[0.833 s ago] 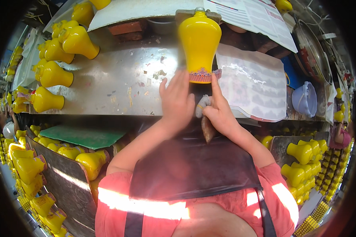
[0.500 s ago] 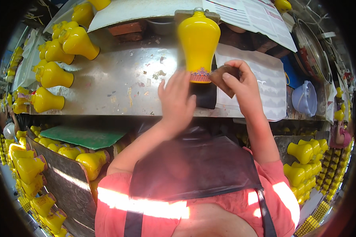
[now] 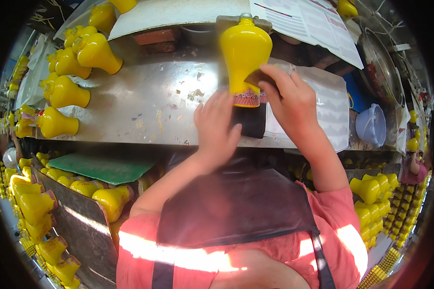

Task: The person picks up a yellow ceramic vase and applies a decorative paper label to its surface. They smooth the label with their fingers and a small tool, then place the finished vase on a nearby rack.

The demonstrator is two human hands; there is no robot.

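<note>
A glossy yellow vase-shaped bottle (image 3: 246, 45) lies at the middle of the metal bench, its neck pointing away from me and its base toward me. Around the base runs a purple and red patterned band (image 3: 246, 99), with a bit sticking out at the right. My left hand (image 3: 214, 127) is beside the base, fingers stretched out and fingertips at the bottle's left side. Between the thumb and fingers of my right hand (image 3: 291, 103) is a flat brown scraper-like piece (image 3: 257, 78), held against the bottle just above the band. Under the base is a black pad (image 3: 248, 123).
White sheets with grey shapes (image 3: 325, 96) lie right of the bottle, near a pale blue bucket (image 3: 371, 126). Several yellow bottles (image 3: 67, 91) line the bench's left side. A block (image 3: 224, 23) backs the bottle's neck. More bottles (image 3: 113, 200) sit below the bench.
My right hand has moved left and its brown piece has gone from beside the base onto the bottle. The bottle has shifted slightly right and nearer. My left hand has barely moved.
</note>
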